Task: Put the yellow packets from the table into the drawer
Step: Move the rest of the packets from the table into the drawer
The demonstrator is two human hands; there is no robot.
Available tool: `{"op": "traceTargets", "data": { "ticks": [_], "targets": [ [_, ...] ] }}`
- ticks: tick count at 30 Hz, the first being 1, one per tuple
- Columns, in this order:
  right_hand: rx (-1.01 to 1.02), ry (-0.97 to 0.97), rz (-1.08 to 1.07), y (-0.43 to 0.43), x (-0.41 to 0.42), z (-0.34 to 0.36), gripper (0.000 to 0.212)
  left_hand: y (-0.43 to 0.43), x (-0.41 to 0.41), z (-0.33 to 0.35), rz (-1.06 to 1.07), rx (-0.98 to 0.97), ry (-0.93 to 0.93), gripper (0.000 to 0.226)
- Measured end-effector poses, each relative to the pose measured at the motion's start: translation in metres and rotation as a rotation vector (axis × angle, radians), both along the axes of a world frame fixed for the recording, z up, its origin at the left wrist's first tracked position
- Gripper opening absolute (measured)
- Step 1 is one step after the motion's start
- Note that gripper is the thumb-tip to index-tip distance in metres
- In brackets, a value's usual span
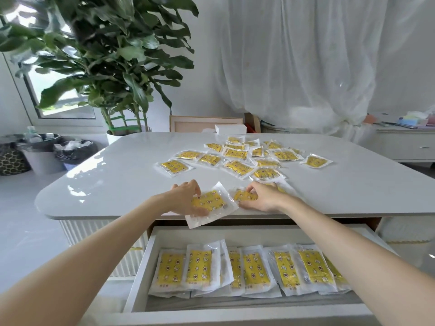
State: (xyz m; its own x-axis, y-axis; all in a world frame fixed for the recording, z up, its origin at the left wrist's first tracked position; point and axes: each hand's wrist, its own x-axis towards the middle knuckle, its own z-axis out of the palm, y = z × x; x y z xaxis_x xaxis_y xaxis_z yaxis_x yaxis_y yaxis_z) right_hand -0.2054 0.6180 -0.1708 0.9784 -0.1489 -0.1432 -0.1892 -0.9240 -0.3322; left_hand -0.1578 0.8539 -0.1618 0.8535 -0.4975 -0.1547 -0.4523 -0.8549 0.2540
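Observation:
Several yellow packets [237,166] in clear wrappers lie scattered over the far right half of the white table [113,175]. My left hand [186,196] holds one yellow packet [211,203] lifted at the table's front edge, thumb under it and fingers on top. Just to its right, my right hand [261,196] pinches another yellow packet [243,196] that lies on the table. Below the table edge the white drawer [143,267] stands open, with a row of several yellow packets [254,269] inside.
A large potted plant [113,67] stands behind the table's far left corner. A white box [230,129] sits at the far edge. Bins with black bags [47,151] stand on the floor to the left. A white cabinet [404,144] is at the right.

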Motion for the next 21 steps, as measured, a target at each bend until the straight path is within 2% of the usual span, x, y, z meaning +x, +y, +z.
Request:
{"op": "traceTargets", "data": {
  "ticks": [3, 6, 7, 9, 10, 11, 14, 19, 21],
  "targets": [
    [0.035, -0.033, -0.009, 0.002, 0.000, 0.003, 0.073, -0.003, -0.002, -0.001, 0.050, -0.006, -0.041, 0.080],
    [0.060, -0.029, -0.053, 0.004, 0.004, 0.007, 0.098, 0.000, 0.000, 0.000, 0.089, -0.027, -0.032, 0.079],
    [0.058, -0.007, -0.068, 0.005, 0.005, 0.009, 0.095, 0.002, 0.002, 0.002, 0.106, -0.067, -0.005, 0.075],
    [0.075, 0.023, -0.084, 0.002, 0.008, 0.010, 0.061, 0.006, 0.004, 0.006, 0.132, -0.155, 0.030, 0.063],
    [0.101, 0.027, -0.100, 0.001, 0.008, 0.011, 0.054, 0.008, 0.004, 0.008, 0.141, -0.188, 0.043, 0.057],
    [0.137, 0.028, -0.110, 0.001, 0.008, 0.012, 0.053, 0.009, 0.004, 0.010, 0.149, -0.217, 0.056, 0.051],
    [0.262, 0.035, -0.124, 0.001, 0.006, 0.015, 0.089, 0.012, 0.005, 0.015, 0.197, -0.335, 0.151, 0.047],
    [0.230, 0.075, -0.117, 0.007, 0.011, 0.023, 0.089, 0.017, 0.006, 0.024, 0.288, -0.548, 0.255, 0.046],
    [0.229, 0.092, -0.120, 0.006, 0.014, 0.023, 0.079, 0.019, 0.006, 0.027, 0.323, -0.622, 0.289, 0.043]
  ]
}}
